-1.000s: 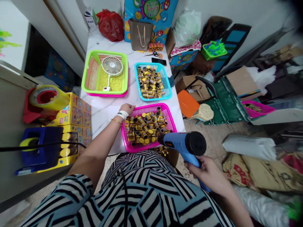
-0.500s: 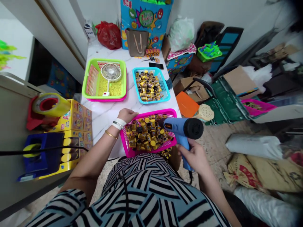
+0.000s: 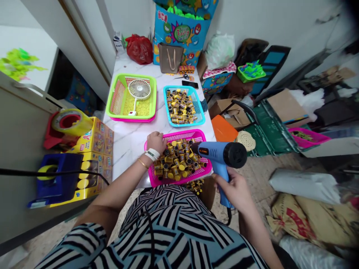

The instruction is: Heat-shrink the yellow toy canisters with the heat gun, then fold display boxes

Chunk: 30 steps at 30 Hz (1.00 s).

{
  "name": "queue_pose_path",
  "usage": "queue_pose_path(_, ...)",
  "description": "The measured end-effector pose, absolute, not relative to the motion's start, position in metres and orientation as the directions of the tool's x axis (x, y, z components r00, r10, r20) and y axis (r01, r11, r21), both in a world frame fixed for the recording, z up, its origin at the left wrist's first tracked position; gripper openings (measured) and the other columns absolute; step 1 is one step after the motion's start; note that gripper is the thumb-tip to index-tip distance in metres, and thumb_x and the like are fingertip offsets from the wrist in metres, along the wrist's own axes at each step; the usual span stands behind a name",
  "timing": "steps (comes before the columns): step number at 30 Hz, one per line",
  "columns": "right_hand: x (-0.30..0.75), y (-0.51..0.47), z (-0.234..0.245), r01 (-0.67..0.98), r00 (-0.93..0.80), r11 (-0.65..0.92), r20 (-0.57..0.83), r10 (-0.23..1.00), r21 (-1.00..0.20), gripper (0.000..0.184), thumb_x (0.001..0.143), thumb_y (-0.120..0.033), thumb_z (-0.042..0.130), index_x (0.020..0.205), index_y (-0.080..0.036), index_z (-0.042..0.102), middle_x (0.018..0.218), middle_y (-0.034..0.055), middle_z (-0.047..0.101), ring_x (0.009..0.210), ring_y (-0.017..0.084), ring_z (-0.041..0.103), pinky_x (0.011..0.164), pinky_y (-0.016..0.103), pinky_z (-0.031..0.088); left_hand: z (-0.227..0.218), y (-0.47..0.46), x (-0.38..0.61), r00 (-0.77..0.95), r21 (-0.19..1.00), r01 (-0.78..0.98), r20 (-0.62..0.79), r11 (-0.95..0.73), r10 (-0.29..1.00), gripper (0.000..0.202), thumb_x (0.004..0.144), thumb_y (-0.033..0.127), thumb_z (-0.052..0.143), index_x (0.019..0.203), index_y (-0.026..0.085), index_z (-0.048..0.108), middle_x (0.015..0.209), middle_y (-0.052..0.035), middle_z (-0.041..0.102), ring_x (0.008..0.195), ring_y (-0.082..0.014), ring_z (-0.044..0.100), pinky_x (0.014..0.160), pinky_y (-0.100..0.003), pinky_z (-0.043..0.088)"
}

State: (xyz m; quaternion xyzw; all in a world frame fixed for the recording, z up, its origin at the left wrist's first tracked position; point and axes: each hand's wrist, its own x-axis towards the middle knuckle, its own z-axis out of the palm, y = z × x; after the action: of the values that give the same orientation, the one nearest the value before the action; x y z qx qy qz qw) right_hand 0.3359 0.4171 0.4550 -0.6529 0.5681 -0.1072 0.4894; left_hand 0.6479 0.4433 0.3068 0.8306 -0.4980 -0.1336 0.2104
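For aiming at canisters [image 3: 179, 161], my right hand [image 3: 238, 188] is gripping the heat gun [image 3: 214, 152]; hold of my left hand [image 3: 156, 142] is unclear.

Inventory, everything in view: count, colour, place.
table: 1, white, centre
pink basket: 1, pink, near edge
cyan basket: 1, cyan, beyond pink basket
small containers: many, yellow, both baskets, more below
heat gun: 1, blue, over pink basket
green basket: 1, lime, table's left
fan: 1, white, in green basket
red bag: 1, red, far left
big carton: 1, blue, far end
paper bag: 1, taupe, far end
phone: 1, black, beyond cyan basket
scissors: 1, black, beyond phone
yellow boxes: several, yellow, left
tape dispensers: 2, red and blue, left
sacks: several, tan, right
left hand: 1, at pink basket
right hand: 1, gripping heat gun
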Motion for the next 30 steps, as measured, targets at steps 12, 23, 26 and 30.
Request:
queue_pose_path(12, 0.33, 0.428, 0.45, -0.552, 0.293, 0.31, -0.528, -0.797, -0.774, 0.033, 0.072, -0.043, 0.07, 0.091, -0.02, 0.055, 0.057, -0.0016, 0.061, 0.048, 0.018, 0.057, 0.047, 0.029, 0.046, 0.262, 0.329, 0.593, 0.03, 0.483, -0.869, -0.163, -0.106, -0.986, 0.043, 0.089, 0.05, 0.052, 0.11, 0.016, 0.067, 0.109, -0.0148, 0.069, 0.104, -0.0301, 0.062, 0.092, -0.04, 0.045)
queue_pose_path(23, 0.334, 0.418, 0.44, -0.519, 0.263, 0.334, -0.519, -0.814, -0.787, 0.033, 0.075, -0.043, 0.071, 0.092, -0.02, 0.056, 0.058, -0.0014, 0.063, 0.048, 0.017, 0.057, 0.049, 0.028, 0.047, 0.292, 0.453, 0.601, -0.065, 0.427, -0.903, -0.028, 0.047, -0.997, 0.046, 0.095, 0.05, 0.04, 0.112, 0.015, 0.065, 0.107, -0.0159, 0.063, 0.106, -0.0317, 0.055, 0.093, -0.047, 0.041)
queue_pose_path(26, 0.344, 0.415, 0.443, -0.516, 0.294, 0.316, -0.512, -0.807, -0.796, 0.032, 0.074, -0.042, 0.07, 0.09, -0.019, 0.055, 0.058, -0.0012, 0.063, 0.048, 0.017, 0.056, 0.048, 0.028, 0.047, 0.302, 0.49, 0.607, -0.216, 0.505, -0.832, 0.084, 0.228, -0.973, 0.035, 0.097, 0.04, 0.041, 0.094, 0.019, 0.069, 0.091, -0.0104, 0.066, 0.107, -0.0282, 0.054, 0.097, -0.047, 0.038)
queue_pose_path(30, 0.357, 0.413, 0.445, -0.557, 0.314, 0.257, -0.487, -0.815, -0.789, 0.031, 0.074, -0.042, 0.068, 0.091, -0.018, 0.057, 0.058, -0.0001, 0.063, 0.048, 0.018, 0.057, 0.049, 0.029, 0.047, 0.297, 0.512, 0.619, -0.141, 0.61, -0.766, 0.153, 0.206, -0.978, 0.037, 0.097, 0.036, 0.041, 0.078, 0.019, 0.068, 0.085, -0.0081, 0.068, 0.097, -0.0226, 0.059, 0.094, -0.04, 0.042)
